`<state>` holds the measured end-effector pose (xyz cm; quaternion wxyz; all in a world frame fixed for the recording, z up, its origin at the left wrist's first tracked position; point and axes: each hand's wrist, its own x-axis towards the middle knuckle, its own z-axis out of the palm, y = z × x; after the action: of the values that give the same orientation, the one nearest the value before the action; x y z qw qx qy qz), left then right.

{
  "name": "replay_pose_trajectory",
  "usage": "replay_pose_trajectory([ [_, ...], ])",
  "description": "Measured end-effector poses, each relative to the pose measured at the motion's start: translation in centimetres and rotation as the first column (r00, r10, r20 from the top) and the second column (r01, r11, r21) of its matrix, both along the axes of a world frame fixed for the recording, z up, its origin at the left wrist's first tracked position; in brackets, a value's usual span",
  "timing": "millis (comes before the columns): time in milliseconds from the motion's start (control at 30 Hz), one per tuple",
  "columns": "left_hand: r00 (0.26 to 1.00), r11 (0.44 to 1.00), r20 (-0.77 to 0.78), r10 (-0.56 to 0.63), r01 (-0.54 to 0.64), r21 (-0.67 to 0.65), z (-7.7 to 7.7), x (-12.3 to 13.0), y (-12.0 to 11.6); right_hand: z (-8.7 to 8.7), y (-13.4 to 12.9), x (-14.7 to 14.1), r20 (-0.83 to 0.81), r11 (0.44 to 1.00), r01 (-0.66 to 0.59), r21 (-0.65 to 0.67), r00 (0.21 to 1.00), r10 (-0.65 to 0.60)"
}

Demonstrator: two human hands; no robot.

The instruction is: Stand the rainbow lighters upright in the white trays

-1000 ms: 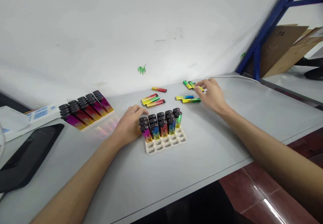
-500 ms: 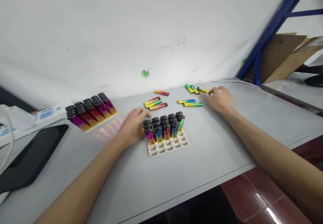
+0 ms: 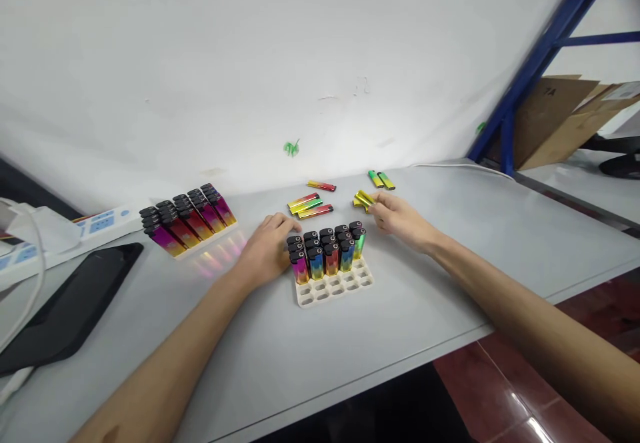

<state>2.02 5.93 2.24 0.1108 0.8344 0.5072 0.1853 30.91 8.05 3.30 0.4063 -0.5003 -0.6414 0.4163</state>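
My right hand [image 3: 395, 216] pinches a shiny yellow lighter [image 3: 365, 197] above the table, to the right behind the rack. Another yellow end shows just under it; I cannot tell whether that one is held too. My left hand [image 3: 267, 250] rests at the left rear side of a white rack [image 3: 335, 291], fingers loosely stretched and partly hidden behind the lighters. Black-topped metallic lighters [image 3: 331, 260] stand upright in the rack's rear rows; its front holes hold nothing. Behind it lie several loose lighters [image 3: 305, 203], and two green-yellow lighters [image 3: 381, 180] lie further right.
At the left stands a second rack of pink and red lighters [image 3: 193, 223]. A black phone [image 3: 75, 306], a white power strip [image 3: 107, 223] and cables lie beyond it. A white wall [image 3: 240, 83] closes the back; a blue frame [image 3: 530, 83] and cardboard boxes [image 3: 555, 116] stand right.
My right hand has lifted the yellow lighter from the far right and carried it left, toward the rack. The blue-yellow and green-yellow pair there is now covered or picked up. My left hand stays put.
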Motion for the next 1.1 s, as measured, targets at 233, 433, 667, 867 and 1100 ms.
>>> replay_pose_trajectory([
  [233, 1.000, 1.000, -0.003, -0.003, 0.003, 0.002, -0.1, 0.0, 0.0, 0.8, 0.5, 1.7, -0.314, 1.000, 0.008, 0.021, 0.949, -0.001],
  [433, 1.000, 1.000, -0.024, -0.008, 0.009, 0.011, -0.1, -0.1, 0.2, 1.2, 0.0, 1.1, -0.507, 0.983, -0.047, -0.176, 0.860, -0.050],
  [667, 1.000, 1.000, -0.011, -0.009, 0.009, 0.024, -0.1, -0.2, 0.1, 0.1, -0.6, -0.4, -0.359, 0.953, -0.124, -0.278, 0.933, 0.017],
  [867, 1.000, 1.000, 0.003, -0.013, 0.013, 0.012, 0.1, 0.0, -0.1, -0.4, -0.5, -0.6, -0.251, 0.974, 0.000, -0.225, 0.966, -0.058],
  [1100, 1.000, 1.000, 0.003, -0.013, 0.013, 0.004, 0.1, -0.1, 0.1, -0.3, -0.7, -0.8, -0.244, 0.981, 0.011, -0.195, 0.968, -0.060],
])
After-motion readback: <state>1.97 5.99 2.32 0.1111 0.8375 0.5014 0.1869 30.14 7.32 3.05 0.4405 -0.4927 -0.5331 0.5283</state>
